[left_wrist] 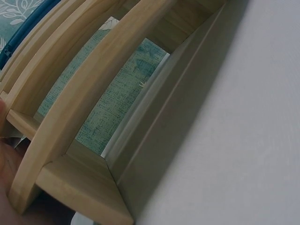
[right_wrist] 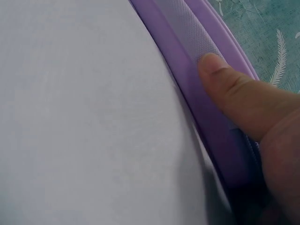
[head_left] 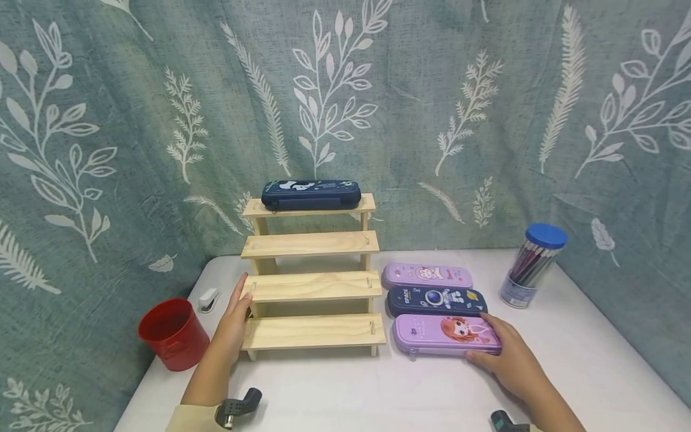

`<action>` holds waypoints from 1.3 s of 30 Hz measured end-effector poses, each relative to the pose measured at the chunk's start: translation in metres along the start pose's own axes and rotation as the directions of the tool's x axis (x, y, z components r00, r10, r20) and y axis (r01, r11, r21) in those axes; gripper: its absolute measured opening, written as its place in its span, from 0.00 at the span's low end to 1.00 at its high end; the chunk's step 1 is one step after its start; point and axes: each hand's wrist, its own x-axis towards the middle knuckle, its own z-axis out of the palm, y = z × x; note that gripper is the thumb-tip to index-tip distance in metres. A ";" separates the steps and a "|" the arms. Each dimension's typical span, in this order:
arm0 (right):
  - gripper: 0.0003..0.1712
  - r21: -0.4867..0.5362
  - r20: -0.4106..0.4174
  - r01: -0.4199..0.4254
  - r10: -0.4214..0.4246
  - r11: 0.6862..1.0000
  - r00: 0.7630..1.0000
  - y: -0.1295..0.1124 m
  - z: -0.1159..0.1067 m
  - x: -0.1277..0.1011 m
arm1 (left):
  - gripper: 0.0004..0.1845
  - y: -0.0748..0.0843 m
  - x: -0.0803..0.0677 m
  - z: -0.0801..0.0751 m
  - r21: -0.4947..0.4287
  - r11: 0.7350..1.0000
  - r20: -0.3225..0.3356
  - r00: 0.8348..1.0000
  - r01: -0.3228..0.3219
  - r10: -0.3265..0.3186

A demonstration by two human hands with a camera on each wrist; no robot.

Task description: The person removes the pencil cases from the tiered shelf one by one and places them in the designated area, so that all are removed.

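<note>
A four-step wooden shelf (head_left: 313, 288) stands on the white table (head_left: 378, 390), with a navy pencil case (head_left: 311, 194) lying on its top step. My left hand (head_left: 239, 303) rests with straight fingers against the shelf's left side; in the left wrist view the shelf (left_wrist: 93, 93) fills the frame from below. Right of the shelf lie three pencil cases in a row: a pale purple one (head_left: 426, 276), a navy space one (head_left: 436, 300) and a purple one with a cartoon girl (head_left: 442, 335). My right hand (head_left: 486, 343) grips the right end of the girl case (right_wrist: 187, 61), thumb (right_wrist: 234, 93) on its near side.
A red cup (head_left: 173, 333) and a small white stapler (head_left: 208, 299) sit left of the shelf. A clear tub of pencils with a blue lid (head_left: 531, 264) stands at the back right. A leaf-patterned teal cloth hangs behind and beside the table.
</note>
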 end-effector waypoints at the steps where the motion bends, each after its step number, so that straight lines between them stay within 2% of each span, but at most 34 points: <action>1: 0.67 0.002 0.003 0.000 0.000 1.000 1.000 0.000 0.001 0.000 | 0.32 0.000 0.000 0.000 0.000 1.000 -0.001 1.000 -0.001 0.001; 16: 0.70 -0.007 0.034 -0.014 0.014 1.000 0.999 -0.001 0.001 0.003 | 0.31 -0.003 0.004 -0.002 -0.007 1.000 0.005 1.000 -0.002 0.002; 20: 0.75 -0.016 0.034 -0.045 0.045 0.999 0.998 -0.016 -0.004 0.002 | 0.32 -0.003 0.003 -0.002 -0.001 1.000 0.003 1.000 0.004 -0.004; 23: 0.73 -0.014 0.009 -0.017 0.017 1.000 1.000 -0.044 -0.011 0.004 | 0.32 -0.002 0.002 -0.002 0.004 1.000 0.000 1.000 -0.003 0.003; 27: 0.66 -0.001 -0.017 0.138 -0.138 0.990 0.990 -0.094 -0.022 0.019 | 0.32 -0.001 0.001 -0.003 0.007 1.000 -0.005 1.000 -0.023 0.023; 30: 0.63 -0.034 0.003 0.251 -0.251 0.967 0.968 -0.135 -0.033 0.038 | 0.32 0.000 0.001 -0.003 0.007 0.999 -0.004 0.999 -0.032 0.032; 33: 0.62 -0.074 0.032 0.324 -0.323 0.943 0.946 -0.176 -0.042 0.062 | 0.32 0.000 0.000 -0.002 0.009 1.000 0.001 1.000 -0.016 0.016; 39: 0.57 -0.173 0.042 0.442 -0.441 0.880 0.896 -0.241 -0.035 0.109 | 0.32 -0.001 0.000 0.000 0.003 1.000 -0.005 1.000 -0.027 0.027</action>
